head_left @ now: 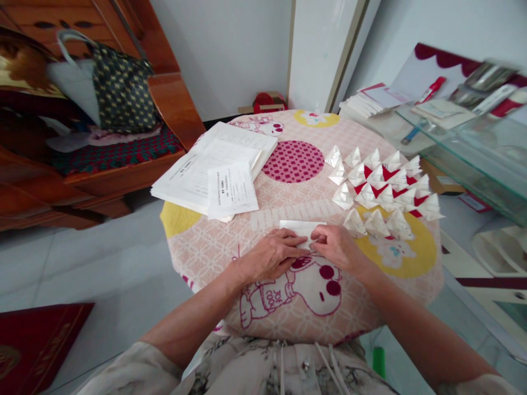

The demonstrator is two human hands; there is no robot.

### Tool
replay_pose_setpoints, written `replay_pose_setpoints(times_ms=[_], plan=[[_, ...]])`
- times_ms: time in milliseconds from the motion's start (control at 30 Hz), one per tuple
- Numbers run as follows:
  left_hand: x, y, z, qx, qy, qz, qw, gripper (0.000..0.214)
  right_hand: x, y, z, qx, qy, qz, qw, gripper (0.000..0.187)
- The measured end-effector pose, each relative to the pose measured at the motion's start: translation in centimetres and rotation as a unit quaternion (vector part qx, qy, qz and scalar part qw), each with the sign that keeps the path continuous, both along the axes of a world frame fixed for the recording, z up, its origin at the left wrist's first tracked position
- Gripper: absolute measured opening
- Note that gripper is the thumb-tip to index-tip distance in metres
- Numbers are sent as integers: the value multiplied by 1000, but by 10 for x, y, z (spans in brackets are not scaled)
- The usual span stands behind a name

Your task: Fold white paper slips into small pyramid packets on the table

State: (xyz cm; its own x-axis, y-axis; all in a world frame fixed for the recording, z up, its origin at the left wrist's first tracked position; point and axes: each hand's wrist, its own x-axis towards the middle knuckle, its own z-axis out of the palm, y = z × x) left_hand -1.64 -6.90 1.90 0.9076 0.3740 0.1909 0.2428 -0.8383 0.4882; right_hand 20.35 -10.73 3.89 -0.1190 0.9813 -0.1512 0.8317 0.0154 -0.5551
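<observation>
A small white sheet of paper (302,226) lies on the patterned tablecloth (284,200) in front of me. My left hand (278,252) rests over its left part, fingers stretched out and pressing it down. At its right part, my right hand (335,247) has its fingers curled in a pinch at the paper's lower right. The lower edge of the sheet is partly hidden by my fingers. To the right stand several rows of folded paper pieces (374,175), pointed and white. At the left back lies a stack of printed sheets (189,170), with a smaller printed sheet (233,189) on top.
A glass shelf (461,159) with a red marker (431,89) and papers stands at the right. A wooden bench (123,175) with a patterned bag (121,88) is at the left. A dark red box (41,345) lies on the floor.
</observation>
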Motion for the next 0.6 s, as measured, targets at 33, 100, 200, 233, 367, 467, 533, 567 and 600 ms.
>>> replay_pose_setpoints(times_ms=[33,100,200,233,367,467,533,567,600], plan=[[0,0,0,1,2,-3,1000,36,-2,0,1,-7,-18,-5,1000,6],[0,0,2,1,8,-9,1000,37,-5,2,2,-15,-53,-8,998,12],[1,0,4,-1,6,-10,1000,37,-8,6,4,-18,-83,1,996,13],[1,0,5,0,6,-8,1000,36,-8,8,5,-18,-90,5,996,12],[1,0,5,2,10,-3,1000,36,-6,15,9,-19,-125,9,992,8],[0,0,3,1,8,0,1000,36,1,19,12,-11,-150,21,988,8],[0,0,1,0,5,-2,1000,36,7,22,12,-8,-164,24,986,9],[0,1,0,0,4,-4,1000,36,10,23,12,-6,-172,26,985,9],[0,1,-1,1,3,-6,1000,36,12,24,12,-5,-182,28,983,10]])
